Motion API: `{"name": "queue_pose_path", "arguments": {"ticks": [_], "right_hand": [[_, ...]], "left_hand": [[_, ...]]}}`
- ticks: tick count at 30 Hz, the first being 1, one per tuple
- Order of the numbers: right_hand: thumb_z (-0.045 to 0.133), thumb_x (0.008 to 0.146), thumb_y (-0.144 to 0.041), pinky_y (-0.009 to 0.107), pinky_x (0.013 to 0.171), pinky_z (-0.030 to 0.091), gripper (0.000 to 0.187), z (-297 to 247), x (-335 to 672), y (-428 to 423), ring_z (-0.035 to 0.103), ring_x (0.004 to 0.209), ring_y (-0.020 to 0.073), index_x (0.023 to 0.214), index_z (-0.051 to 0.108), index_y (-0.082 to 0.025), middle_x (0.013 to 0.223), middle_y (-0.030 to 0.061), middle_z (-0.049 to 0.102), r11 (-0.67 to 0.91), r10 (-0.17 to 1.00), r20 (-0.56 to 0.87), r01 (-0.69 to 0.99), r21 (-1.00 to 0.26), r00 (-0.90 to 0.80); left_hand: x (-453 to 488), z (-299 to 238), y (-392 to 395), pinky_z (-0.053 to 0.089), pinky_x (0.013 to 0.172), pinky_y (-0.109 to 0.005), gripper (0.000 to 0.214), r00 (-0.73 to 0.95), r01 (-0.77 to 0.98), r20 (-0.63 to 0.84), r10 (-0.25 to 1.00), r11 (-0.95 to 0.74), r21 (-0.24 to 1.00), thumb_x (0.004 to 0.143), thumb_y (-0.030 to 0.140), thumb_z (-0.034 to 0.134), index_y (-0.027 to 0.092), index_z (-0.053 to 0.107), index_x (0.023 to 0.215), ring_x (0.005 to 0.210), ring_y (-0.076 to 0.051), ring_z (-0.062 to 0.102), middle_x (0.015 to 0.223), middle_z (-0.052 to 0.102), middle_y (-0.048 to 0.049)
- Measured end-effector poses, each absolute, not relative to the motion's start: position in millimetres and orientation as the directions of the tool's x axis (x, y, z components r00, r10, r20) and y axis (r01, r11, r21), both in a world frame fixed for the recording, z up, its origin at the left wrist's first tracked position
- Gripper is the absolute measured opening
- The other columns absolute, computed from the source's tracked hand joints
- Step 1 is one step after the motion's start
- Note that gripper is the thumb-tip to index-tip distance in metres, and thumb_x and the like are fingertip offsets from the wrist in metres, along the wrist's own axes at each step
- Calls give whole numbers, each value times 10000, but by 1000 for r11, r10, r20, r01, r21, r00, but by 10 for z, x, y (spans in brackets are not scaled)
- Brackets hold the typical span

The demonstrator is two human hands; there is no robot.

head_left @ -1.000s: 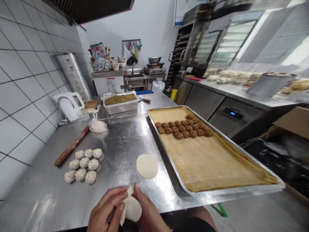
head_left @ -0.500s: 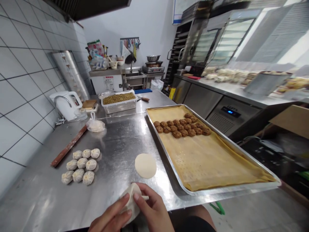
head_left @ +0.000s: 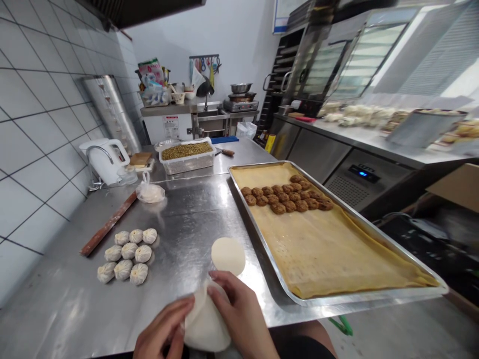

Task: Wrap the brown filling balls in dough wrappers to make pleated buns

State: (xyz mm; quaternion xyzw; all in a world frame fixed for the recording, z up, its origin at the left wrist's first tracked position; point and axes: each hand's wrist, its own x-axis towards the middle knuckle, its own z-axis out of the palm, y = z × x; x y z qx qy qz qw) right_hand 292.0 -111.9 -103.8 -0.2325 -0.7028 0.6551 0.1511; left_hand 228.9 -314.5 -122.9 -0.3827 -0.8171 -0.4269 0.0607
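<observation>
Between my hands is a pale dough wrapper, held up near the table's front edge. My left hand pinches its left side, fingertips curled on the rim. With thumb and fingers, my right hand grips its upper right edge. Whether filling lies inside the wrapper is hidden. Just beyond my right fingers, a flat round dough wrapper lies on the steel table. To the left stand several pleated dough buns in rows.
At right, a large metal tray lined with yellowish sheet carries several brown filling balls. Further back are a wooden rolling pin, a tied plastic bag, a tub of chopped filling, a knife and a white kettle.
The wrapper in my hands has turned and opened out, showing a broader face. My left hand has shifted slightly left, and my right fingers have moved up along the edge.
</observation>
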Motion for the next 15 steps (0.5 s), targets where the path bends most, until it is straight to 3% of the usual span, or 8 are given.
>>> {"name": "queue_pose_path", "arguments": {"ticks": [1, 2, 6, 8, 11, 13, 15], "right_hand": [[651, 936, -324, 390, 847, 575, 293, -1095, 2817, -1097, 758, 899, 272, 1192, 739, -213, 982, 78, 807, 186, 541, -45, 172, -967, -840], [648, 909, -266, 437, 877, 574, 297, -1166, 2727, -1077, 761, 909, 302, 1175, 752, -183, 975, 105, 809, 243, 552, -29, 193, -951, -833], [609, 894, -209, 524, 1066, 513, 425, -1482, 2630, -1048, 707, 1173, 349, 1304, 719, -171, 1244, 157, 766, 352, 531, 51, 166, -921, -846], [569, 936, -231, 499, 1113, 497, 428, -1599, 2701, -1061, 671, 1250, 321, 1343, 693, -187, 1313, 143, 737, 418, 503, 133, 105, -902, -854], [522, 986, -259, 446, 1082, 540, 379, -1677, 2782, -1076, 690, 1221, 282, 1318, 691, -193, 1293, 128, 742, 457, 496, 182, 77, -886, -849], [526, 994, -262, 423, 1051, 564, 345, -1680, 2777, -1079, 710, 1182, 268, 1285, 703, -206, 1259, 110, 757, 439, 512, 153, 104, -893, -845], [529, 999, -261, 416, 1023, 581, 313, -1670, 2743, -1080, 731, 1137, 264, 1241, 722, -214, 1216, 98, 775, 426, 527, 133, 126, -896, -839]], "left_hand": [[2198, -1295, -3135, 652, 925, -267, 362, -688, 695, 419, 593, 371, 616, 1013, 229, 516, 325, 705, 1306, 1179, -195, 741, 1332, 741, -19], [2121, -1365, -3133, 658, 910, -267, 378, -676, 716, 422, 604, 404, 569, 1006, 231, 526, 309, 684, 1341, 1193, -200, 735, 1373, 717, -33], [1991, -1622, -3190, 658, 924, -319, 382, -617, 773, 575, 537, 550, 316, 998, 251, 561, 272, 659, 1367, 1198, -221, 726, 1377, 707, -66], [1997, -1704, -3212, 639, 950, -330, 335, -464, 857, 653, 598, 489, 160, 993, 251, 584, 248, 689, 1311, 1169, -222, 733, 1292, 748, -71], [2047, -1788, -3197, 623, 952, -391, 315, -102, 966, 638, 763, 229, -119, 1036, 361, 527, 228, 722, 1244, 1176, -264, 733, 1234, 776, -74], [2121, -1852, -3180, 614, 932, -405, 339, -53, 961, 620, 783, 209, -181, 1061, 406, 476, 242, 738, 1200, 1135, -267, 750, 1195, 792, -67], [2225, -1926, -3168, 603, 899, -362, 242, -159, 939, 632, 759, 314, -141, 1047, 326, 532, 283, 749, 1147, 1042, -225, 777, 1121, 813, -35]]}}
